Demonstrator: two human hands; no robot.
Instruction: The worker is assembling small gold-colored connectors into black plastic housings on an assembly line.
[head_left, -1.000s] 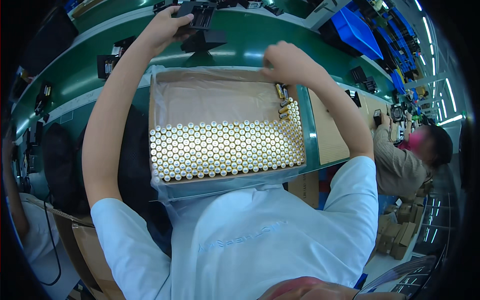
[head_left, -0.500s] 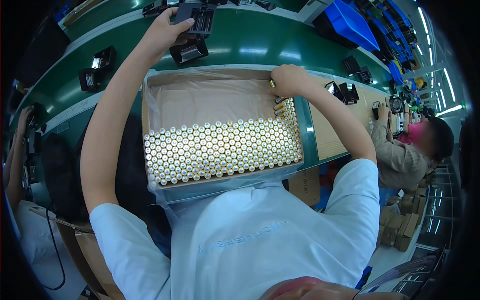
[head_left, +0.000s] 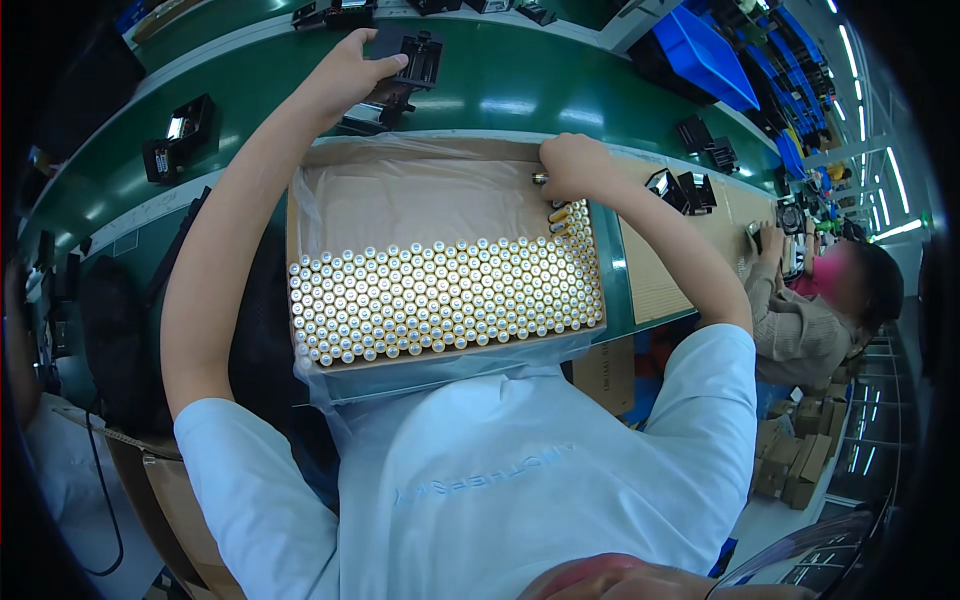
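A cardboard box (head_left: 298, 215) lined with clear plastic holds many upright batteries (head_left: 440, 295), packed in tight rows over its near part; the far part shows bare cardboard. My left hand (head_left: 352, 72) is closed on a black battery holder (head_left: 420, 58) beyond the box's far edge, thumb on top, its slots facing up. At the box's far right corner my right hand (head_left: 578, 168) is closed around a battery (head_left: 540, 179), whose end sticks out beside the fingers. Just below that hand a few loose batteries (head_left: 558, 215) lean at the right end of the rows.
Black cases lie on the green table: one pair (head_left: 178, 140) at left, another (head_left: 708, 142) at far right. More black cases (head_left: 685, 190) rest on a cardboard sheet (head_left: 660, 255) right of the box. A blue bin (head_left: 705, 55) stands behind. A co-worker (head_left: 810, 310) sits at right.
My left hand has shifted slightly right and nearer with the battery holder. My right hand has turned a little at the box corner, still gripping a battery.
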